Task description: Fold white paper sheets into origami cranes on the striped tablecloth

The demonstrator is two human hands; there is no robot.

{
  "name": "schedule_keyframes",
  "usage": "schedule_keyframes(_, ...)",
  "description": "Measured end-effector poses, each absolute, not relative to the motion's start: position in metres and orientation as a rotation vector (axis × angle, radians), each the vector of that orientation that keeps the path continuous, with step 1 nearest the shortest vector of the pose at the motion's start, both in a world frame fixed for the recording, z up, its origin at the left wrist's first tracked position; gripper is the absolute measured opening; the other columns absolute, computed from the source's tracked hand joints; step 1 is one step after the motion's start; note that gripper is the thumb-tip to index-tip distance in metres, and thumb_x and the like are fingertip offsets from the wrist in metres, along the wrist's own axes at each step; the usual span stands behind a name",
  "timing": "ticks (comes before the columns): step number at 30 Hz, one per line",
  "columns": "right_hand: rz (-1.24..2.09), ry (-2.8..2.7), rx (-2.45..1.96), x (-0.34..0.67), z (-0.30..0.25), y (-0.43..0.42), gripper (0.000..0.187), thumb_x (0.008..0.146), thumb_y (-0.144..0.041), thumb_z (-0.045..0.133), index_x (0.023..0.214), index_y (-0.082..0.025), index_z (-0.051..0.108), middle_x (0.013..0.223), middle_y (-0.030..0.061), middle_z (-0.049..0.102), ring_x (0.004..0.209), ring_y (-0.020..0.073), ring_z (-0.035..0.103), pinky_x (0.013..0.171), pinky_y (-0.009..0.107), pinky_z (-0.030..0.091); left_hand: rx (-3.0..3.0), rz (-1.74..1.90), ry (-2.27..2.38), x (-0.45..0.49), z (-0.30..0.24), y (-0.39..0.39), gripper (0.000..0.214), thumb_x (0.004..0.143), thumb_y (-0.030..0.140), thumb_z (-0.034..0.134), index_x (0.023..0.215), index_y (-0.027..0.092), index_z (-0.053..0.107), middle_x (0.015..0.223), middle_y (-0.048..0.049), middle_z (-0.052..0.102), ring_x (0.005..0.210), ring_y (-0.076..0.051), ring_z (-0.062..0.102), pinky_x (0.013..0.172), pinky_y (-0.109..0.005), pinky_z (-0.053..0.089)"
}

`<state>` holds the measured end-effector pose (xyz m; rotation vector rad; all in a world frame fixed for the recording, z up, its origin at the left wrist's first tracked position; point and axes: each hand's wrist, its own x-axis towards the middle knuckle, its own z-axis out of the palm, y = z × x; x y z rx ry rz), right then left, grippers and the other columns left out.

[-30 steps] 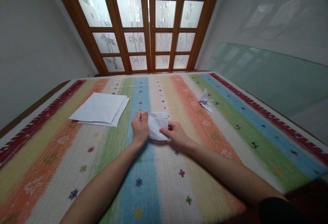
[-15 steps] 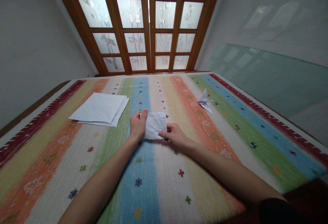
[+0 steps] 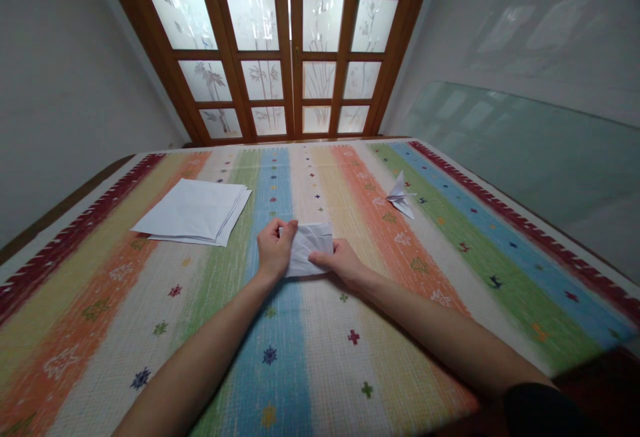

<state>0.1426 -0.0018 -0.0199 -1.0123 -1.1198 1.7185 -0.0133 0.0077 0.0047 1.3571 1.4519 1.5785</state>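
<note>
Between my hands is a small folded sheet of white paper (image 3: 306,250), creased across its face and held just above the striped tablecloth (image 3: 280,370). My left hand (image 3: 276,249) grips its left edge, thumb on top and fingers curled round. On the right edge, my right hand (image 3: 343,262) pinches it, the thumb lying flat on the face and the fingers hidden beneath. Both hands are closed on the paper.
To the left lies a stack of white paper sheets (image 3: 193,209). A folded paper crane (image 3: 400,197) rests at the right. Behind the table stand wooden doors with glass panes (image 3: 320,24); a glass panel (image 3: 525,150) leans by the right wall.
The folded paper has shifted slightly to the right and nearer to me. My left hand has moved right with it, and my right thumb reaches further over its face.
</note>
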Motion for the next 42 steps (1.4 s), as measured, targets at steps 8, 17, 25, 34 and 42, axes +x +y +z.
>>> schedule_keyframes(8, 1.63, -1.073, -0.953, 0.147, -0.016, 0.003, 0.035, 0.056, -0.036, 0.083, 0.082, -0.015, 0.072, 0.08, 0.0037, 0.071, 0.069, 0.0142, 0.062, 0.071, 0.03, 0.048, 1.311, 1.179, 1.234, -0.011, 0.001, 0.008, 0.034, 0.063, 0.046, 0.069, 0.069, 0.012, 0.067, 0.064, -0.0028, 0.064, 0.055, -0.013, 0.052, 0.053, -0.024, 0.041)
schedule_keyframes(17, 1.591, -1.216, -1.124, 0.147, -0.019, 0.003, 0.033, 0.063, -0.044, 0.076, 0.068, -0.015, 0.061, 0.049, -0.0009, 0.06, 0.04, 0.01, 0.054, 0.041, 0.022, 0.043, 1.24, 1.384, 1.408, -0.014, -0.005, 0.012, 0.033, 0.067, 0.044, 0.068, 0.071, 0.011, 0.069, 0.065, -0.0029, 0.066, 0.056, -0.014, 0.055, 0.052, -0.023, 0.042)
schedule_keyframes(25, 1.605, -1.209, -1.104, 0.15, -0.019, 0.006, 0.04, 0.062, -0.05, 0.077, 0.065, -0.015, 0.059, 0.049, 0.0007, 0.062, 0.039, 0.0096, 0.056, 0.039, 0.02, 0.043, 1.131, 1.303, 1.281, -0.012, -0.008, 0.012, 0.043, 0.062, 0.052, 0.072, 0.073, 0.01, 0.069, 0.067, -0.0054, 0.067, 0.055, -0.014, 0.055, 0.051, -0.024, 0.044)
schedule_keyframes(34, 1.658, -1.194, -1.077, 0.148, -0.021, 0.003, 0.039, 0.067, -0.049, 0.075, 0.073, -0.015, 0.056, 0.053, -0.0005, 0.061, 0.042, 0.0096, 0.057, 0.041, 0.021, 0.046, 1.158, 1.287, 1.34, -0.012, -0.001, 0.01, 0.026, 0.059, 0.037, 0.073, 0.061, 0.012, 0.067, 0.056, -0.0031, 0.062, 0.048, -0.012, 0.049, 0.044, -0.024, 0.038)
schedule_keyframes(42, 1.616, -1.244, -1.1, 0.148, -0.019, 0.004, 0.035, 0.067, -0.047, 0.073, 0.072, -0.017, 0.056, 0.049, -0.0039, 0.057, 0.039, 0.0076, 0.053, 0.041, 0.019, 0.043, 1.264, 1.384, 1.363, -0.012, -0.002, 0.009, 0.029, 0.064, 0.041, 0.071, 0.059, 0.013, 0.066, 0.055, -0.001, 0.061, 0.049, -0.012, 0.049, 0.046, -0.023, 0.037)
